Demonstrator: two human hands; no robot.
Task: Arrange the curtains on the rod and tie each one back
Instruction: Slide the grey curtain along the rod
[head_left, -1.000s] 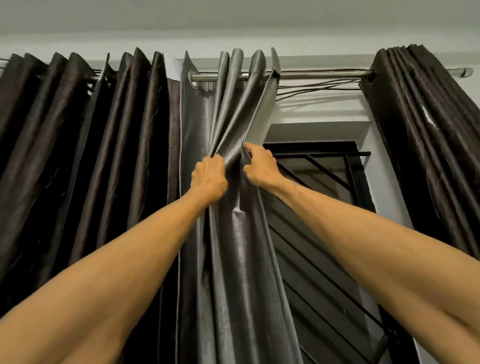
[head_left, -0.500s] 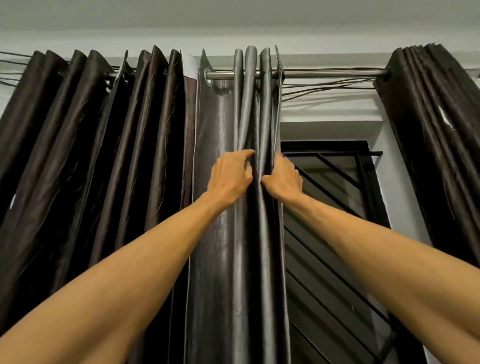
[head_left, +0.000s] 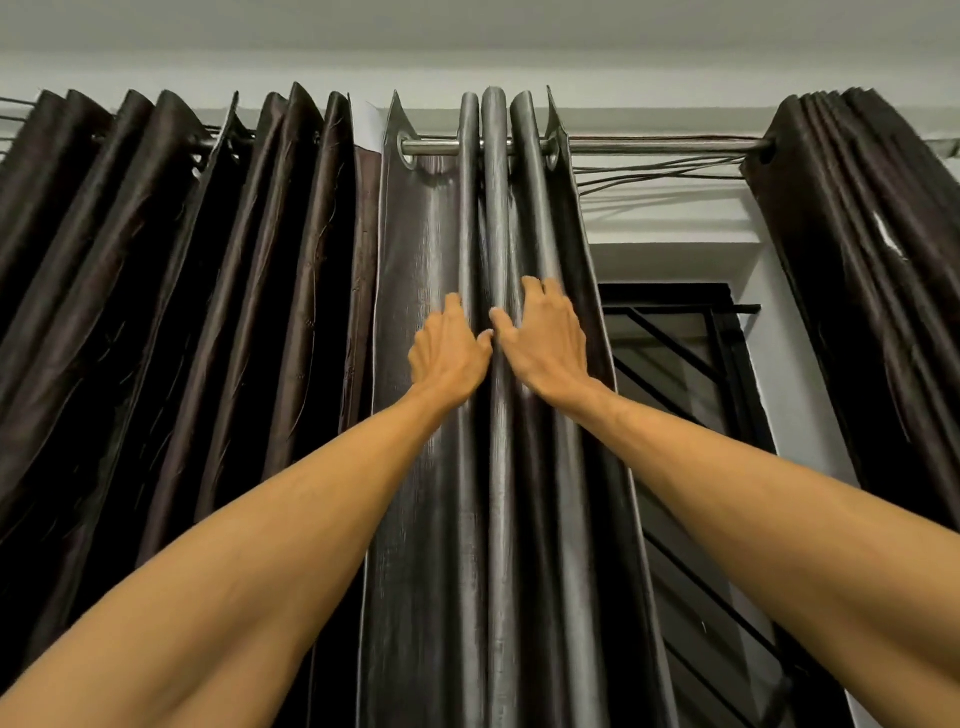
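**Step in hand: dressing the pleats of the middle curtain**

**Location.** The middle curtain (head_left: 431, 234) hangs by its rings from the rod (head_left: 649, 147). The left curtain (head_left: 156, 260) is bunched just beside it. The right curtain (head_left: 857, 234) is gathered well apart, at the far end of the rod. The right part of the middle curtain stands in three upright pleats, and its left part hangs flat.

**Grip.** The left hand (head_left: 449, 353) lies on the cloth just left of the centre pleat (head_left: 496, 208). The right hand (head_left: 545, 338) lies just right of it. The fingers are extended against the folds and both thumbs touch the centre pleat. Neither grip is closed on the cloth.

**Step assessment.** This appears to be the arranging stage. No tie-back is in view, so tying is judged not yet begun.

**Next move.** The flat left part probably needs folding into the stack. This calls for light, even pressure from both sides so that the formed pleats stay upright and the rings do not slide apart on the rod. After that, gather the curtain lower down for tying.
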